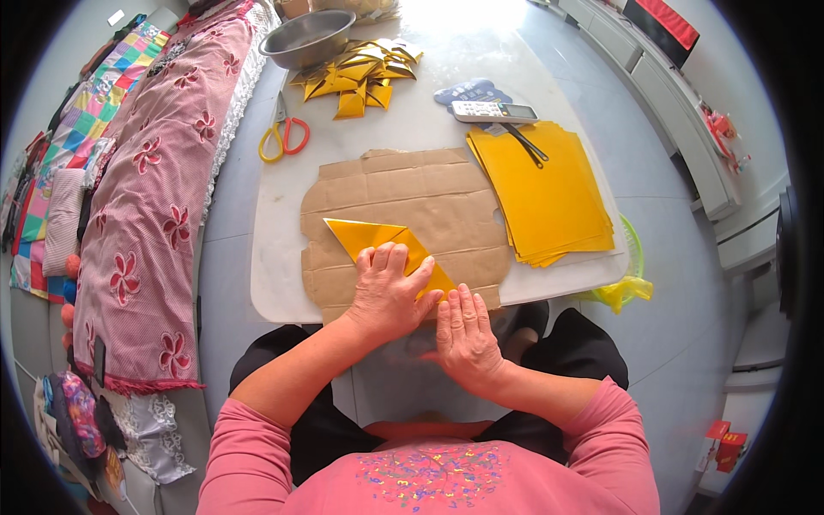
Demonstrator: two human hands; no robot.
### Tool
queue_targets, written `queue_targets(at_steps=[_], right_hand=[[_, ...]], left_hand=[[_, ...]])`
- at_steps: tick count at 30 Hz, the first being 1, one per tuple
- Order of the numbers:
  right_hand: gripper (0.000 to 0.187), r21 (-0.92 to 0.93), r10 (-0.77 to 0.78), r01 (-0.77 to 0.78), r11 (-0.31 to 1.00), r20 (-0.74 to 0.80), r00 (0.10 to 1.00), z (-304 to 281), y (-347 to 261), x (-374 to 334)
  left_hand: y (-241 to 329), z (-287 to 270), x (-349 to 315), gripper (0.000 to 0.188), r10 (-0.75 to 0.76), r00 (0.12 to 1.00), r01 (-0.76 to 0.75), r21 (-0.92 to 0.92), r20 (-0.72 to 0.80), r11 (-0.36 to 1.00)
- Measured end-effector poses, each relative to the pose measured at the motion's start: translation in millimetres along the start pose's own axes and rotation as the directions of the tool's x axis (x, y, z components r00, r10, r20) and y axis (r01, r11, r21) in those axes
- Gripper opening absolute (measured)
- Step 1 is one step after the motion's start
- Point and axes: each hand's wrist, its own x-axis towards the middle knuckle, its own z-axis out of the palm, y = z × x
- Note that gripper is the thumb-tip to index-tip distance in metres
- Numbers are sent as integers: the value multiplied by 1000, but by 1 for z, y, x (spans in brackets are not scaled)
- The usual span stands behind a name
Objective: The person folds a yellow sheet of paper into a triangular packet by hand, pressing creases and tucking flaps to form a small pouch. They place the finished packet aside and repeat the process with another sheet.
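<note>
A folded sheet of gold paper (365,235) lies slantwise on a flattened piece of brown cardboard (395,189). My left hand (388,292) presses down on the paper, its fingers bent and close together and the thumb reaching along the fold toward the right. Beside it, my right hand (469,336) lies with straight fingers side by side, their tips at the paper's lower right end near the table's front edge. Both palms are turned down, so the undersides of the hands are hidden.
A stack of gold sheets (545,197) sits to the right, with a white remote control (493,112) and a black-handled tool (525,144) on top. Folded gold pieces (360,75) are heaped beside a metal bowl (307,39). Scissors (282,137) lie at the left on the white table (279,232).
</note>
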Motion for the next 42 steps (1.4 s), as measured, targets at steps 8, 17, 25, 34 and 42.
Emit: queue_targets(at_steps=[8,17,25,34,42], right_hand=[[102,-10,97,-97,995,32,995,-13,7,-18],[105,342,21,-4,940,-46,999,-28,12,25],[110,389,54,-103,916,135,989,-13,25,42],[112,251,4,-38,967,135,991,-6,25,40],[108,157,-11,13,988,-15,1000,3,24,41]], left_hand=[[0,-2,-1,45,5,1000,-5,6,7,1000],[-2,3,-1,44,12,999,-12,15,-34,1000],[-5,9,-6,50,-12,1000,13,-7,16,1000],[-7,5,-9,57,4,1000,-3,-25,26,1000],[11,7,-28,71,153,984,-159,53,95,986]])
